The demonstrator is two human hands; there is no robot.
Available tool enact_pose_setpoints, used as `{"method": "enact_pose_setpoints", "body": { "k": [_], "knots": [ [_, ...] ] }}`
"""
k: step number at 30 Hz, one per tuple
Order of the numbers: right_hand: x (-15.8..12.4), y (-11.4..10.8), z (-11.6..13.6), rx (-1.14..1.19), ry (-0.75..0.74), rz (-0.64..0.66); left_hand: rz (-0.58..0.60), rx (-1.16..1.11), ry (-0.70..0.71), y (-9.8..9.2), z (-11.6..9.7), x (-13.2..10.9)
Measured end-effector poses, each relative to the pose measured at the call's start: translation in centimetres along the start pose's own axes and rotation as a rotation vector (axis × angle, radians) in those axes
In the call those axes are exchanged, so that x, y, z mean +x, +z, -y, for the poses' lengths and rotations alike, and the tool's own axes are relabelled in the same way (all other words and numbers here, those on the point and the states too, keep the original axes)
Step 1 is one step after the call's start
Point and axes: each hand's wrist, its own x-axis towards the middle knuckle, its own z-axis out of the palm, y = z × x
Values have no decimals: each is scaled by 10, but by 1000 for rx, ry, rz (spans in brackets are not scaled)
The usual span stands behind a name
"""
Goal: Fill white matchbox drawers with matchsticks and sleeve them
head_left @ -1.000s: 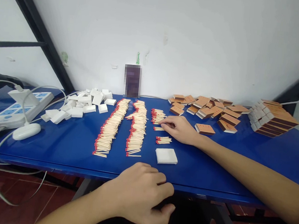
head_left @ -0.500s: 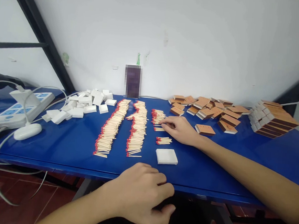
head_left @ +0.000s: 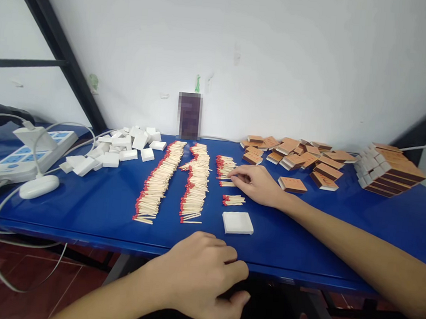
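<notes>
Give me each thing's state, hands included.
Right hand: at short match row, grip unclear
Left hand: loosely curled
Long match rows: laid heads left
Small match group: lying separate
Lone matchbox tray: lying flat
White trays: heaped
Matchbox sleeves: scattered
Matchbox stack: standing
Charger: plugged in

Red-tipped pale matches point(head_left: 225, 166); plain white tray point(head_left: 237, 222); orange-brown, dark-sided matchboxes point(head_left: 292, 184); solid blue table point(head_left: 102, 210)

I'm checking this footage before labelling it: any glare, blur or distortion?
Head view: soft light, faint pale reflections on the blue tabletop. Head view: no clear motion blur on the right hand or left hand, though many matches crowd too tightly to separate. Head view: apparent stretching near the edges, as on the matchbox stack; the dark rectangle by the wall is pixelated.
</notes>
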Motion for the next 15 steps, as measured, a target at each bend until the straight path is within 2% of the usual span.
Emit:
{"method": "enact_pose_setpoints", "body": {
  "k": [15],
  "knots": [
    [0, -1, 1, -45, -4, -16, -9, 7, -2, 3, 0, -1]
  ]
}}
